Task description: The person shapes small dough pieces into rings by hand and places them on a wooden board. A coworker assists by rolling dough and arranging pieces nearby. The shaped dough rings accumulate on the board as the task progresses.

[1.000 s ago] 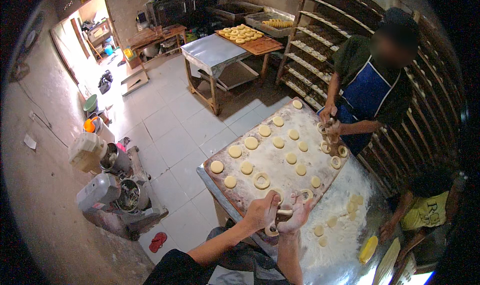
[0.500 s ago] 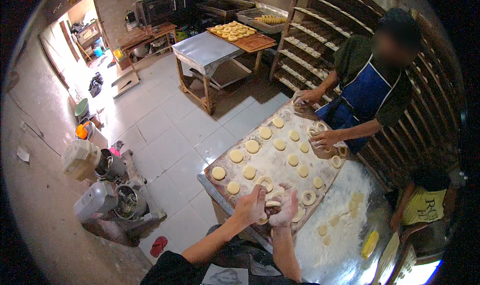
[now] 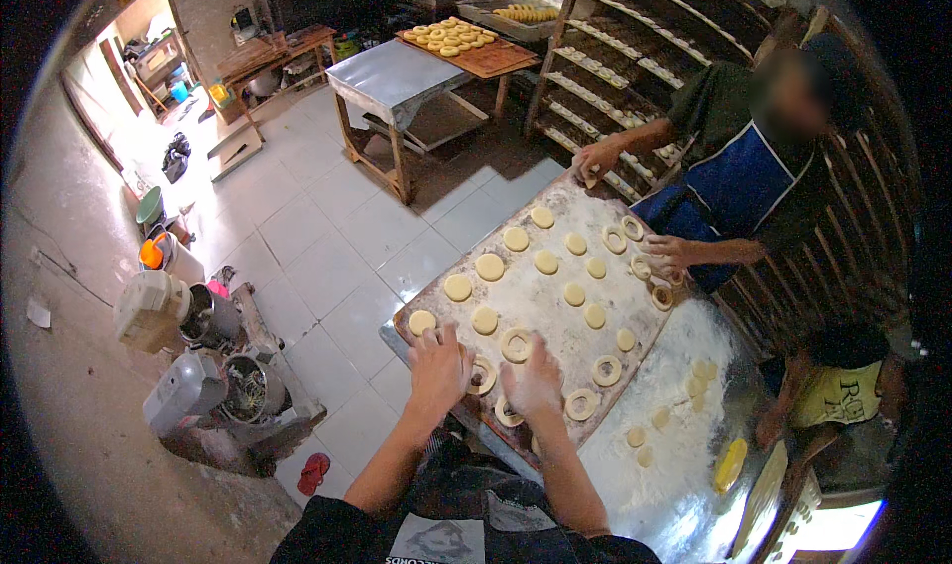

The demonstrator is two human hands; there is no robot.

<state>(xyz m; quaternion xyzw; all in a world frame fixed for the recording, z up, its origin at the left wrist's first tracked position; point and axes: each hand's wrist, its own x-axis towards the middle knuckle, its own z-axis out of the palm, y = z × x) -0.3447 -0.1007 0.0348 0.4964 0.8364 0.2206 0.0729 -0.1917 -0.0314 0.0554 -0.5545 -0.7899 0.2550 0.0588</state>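
Observation:
My left hand (image 3: 439, 368) reaches over the near left corner of the floured board (image 3: 540, 272), palm down and fingers apart. Its fingertips meet the edge of a pale dough disc (image 3: 421, 322); whether they press on it is hard to tell. My right hand (image 3: 536, 378), dusted with flour, is lowered over the board's near side with its fingers extended. Those fingers lie beside a dough ring (image 3: 516, 345). Between the hands sits another ring (image 3: 481, 376), and a third ring (image 3: 508, 412) is partly covered by my right hand. Several flat discs and rings are spread over the board.
Across the board a co-worker in a blue apron (image 3: 739, 182) has both hands at its far edge. Racks (image 3: 595, 68) of dough rise behind. A metal-topped table (image 3: 402, 78) holds a tray of rings. Mixers (image 3: 188, 391) stand left; another person (image 3: 838, 395) is at right.
My hands, earlier together around a dough ring, have parted and lowered to the board, the left one moving left. The co-worker's nearer hand has shifted off the rings. My view has tilted slightly.

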